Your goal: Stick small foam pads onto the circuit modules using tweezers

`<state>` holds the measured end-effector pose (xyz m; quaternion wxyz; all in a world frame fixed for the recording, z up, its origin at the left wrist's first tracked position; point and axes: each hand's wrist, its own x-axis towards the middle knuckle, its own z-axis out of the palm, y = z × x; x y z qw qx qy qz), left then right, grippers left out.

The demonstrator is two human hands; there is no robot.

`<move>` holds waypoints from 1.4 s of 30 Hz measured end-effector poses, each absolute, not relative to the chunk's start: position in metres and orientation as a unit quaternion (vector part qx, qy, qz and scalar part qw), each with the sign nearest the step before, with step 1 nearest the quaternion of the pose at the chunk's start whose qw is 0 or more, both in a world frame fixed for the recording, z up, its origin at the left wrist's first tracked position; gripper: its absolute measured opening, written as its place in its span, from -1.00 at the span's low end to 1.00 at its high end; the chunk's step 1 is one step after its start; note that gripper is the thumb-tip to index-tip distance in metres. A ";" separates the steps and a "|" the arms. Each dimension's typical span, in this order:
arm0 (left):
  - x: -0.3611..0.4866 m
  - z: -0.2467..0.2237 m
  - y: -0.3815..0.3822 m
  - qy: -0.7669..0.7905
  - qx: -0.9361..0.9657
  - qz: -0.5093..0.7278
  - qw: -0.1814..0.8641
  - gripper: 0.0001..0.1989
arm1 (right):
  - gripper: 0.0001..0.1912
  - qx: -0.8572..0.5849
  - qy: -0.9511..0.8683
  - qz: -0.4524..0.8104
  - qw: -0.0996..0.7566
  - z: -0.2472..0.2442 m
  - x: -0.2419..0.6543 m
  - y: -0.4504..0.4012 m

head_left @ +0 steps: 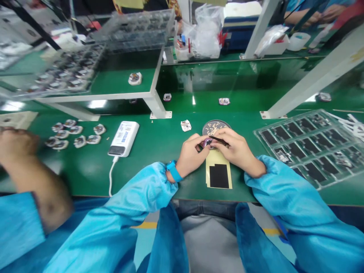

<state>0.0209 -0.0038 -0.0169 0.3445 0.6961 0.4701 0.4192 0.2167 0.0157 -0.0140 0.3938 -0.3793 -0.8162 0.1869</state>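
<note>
My left hand (192,155), with a blue band at the wrist, pinches a small purple-edged device (208,142). Black tweezers (219,141) are held in my right hand (237,149), their tips at the device. Just behind my hands lies a round dish (212,126) of small pale pieces. Below them a yellow sheet (208,176) carries a black rectangular piece (218,176). One white-edged device (186,125) lies on the green table to the left of the dish.
A white power bank (124,138) with a cable and several devices (76,129) lie left, near a co-worker's arm (36,178). A clear tray (313,146) is at right. Metal legs (155,102) support a shelf; devices (224,101) sit on the green strip behind.
</note>
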 end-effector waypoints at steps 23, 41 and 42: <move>-0.026 -0.022 0.232 0.803 0.575 0.150 0.048 -0.63 | -0.53 -0.546 -0.644 0.291 0.449 0.000 0.244 0.030; 0.000 -0.019 -0.019 0.422 0.879 0.169 0.147 -0.55 | -0.69 -0.468 -0.606 0.559 0.320 -0.025 0.246 -0.006; 0.000 -0.019 -0.018 0.430 0.874 0.166 0.152 -0.48 | -0.69 -0.469 -0.607 0.557 0.319 -0.025 0.246 -0.006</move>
